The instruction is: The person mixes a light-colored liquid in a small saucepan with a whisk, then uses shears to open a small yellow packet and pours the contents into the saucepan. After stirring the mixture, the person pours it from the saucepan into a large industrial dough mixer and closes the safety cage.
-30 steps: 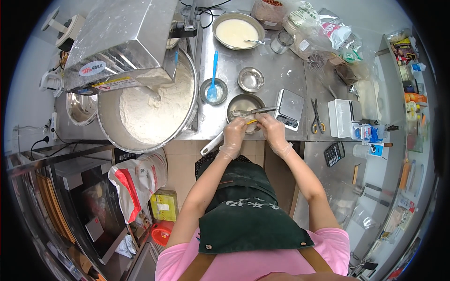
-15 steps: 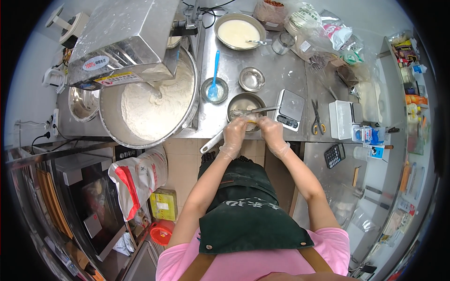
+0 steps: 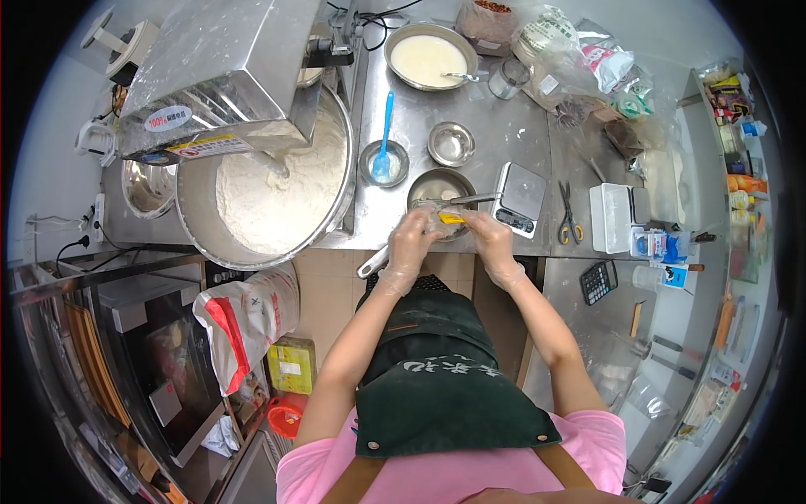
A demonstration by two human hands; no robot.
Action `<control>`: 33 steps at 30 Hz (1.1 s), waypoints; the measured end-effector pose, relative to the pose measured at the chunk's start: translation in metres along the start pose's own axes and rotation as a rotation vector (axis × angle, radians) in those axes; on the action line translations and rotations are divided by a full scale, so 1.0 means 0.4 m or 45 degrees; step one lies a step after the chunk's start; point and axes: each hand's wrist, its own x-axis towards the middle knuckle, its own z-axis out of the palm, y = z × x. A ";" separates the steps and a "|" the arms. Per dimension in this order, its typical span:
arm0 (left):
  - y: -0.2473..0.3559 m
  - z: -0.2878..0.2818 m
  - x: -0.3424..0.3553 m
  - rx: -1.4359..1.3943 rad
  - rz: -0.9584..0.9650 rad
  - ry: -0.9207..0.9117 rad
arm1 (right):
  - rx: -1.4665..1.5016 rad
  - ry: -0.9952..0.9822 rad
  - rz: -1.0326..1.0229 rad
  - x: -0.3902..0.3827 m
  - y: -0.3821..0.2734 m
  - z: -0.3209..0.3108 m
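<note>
Both my hands wear clear plastic gloves and meet above the near rim of a saucepan. A small yellow piece, perhaps part of a packet, is between them; its exact kind is too small to make out. My right hand pinches its right end. My left hand has its fingers closed at the other side, beside something clear and shiny. Across the saucepan lies a metal whisk, its handle reaching over the right rim. The white-tipped pan handle sticks out below my left hand.
A big mixer bowl of flour or dough stands left under the mixer head. Near the saucepan are a small steel bowl, a bowl with a blue spatula, a scale, scissors and a pan of pale liquid.
My hands have drawn slightly apart, the left one shifting to the left. More of the yellow piece now shows between them.
</note>
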 end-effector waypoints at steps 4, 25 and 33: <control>-0.007 -0.052 -0.016 0.021 -0.075 0.048 | 0.011 -0.058 0.161 -0.024 0.000 -0.011; -0.020 -0.145 -0.042 -0.035 -0.082 0.059 | -0.377 0.017 0.120 -0.031 -0.035 -0.014; -0.017 -0.167 -0.031 -0.074 -0.117 0.093 | -0.469 -0.085 0.138 -0.048 -0.010 -0.010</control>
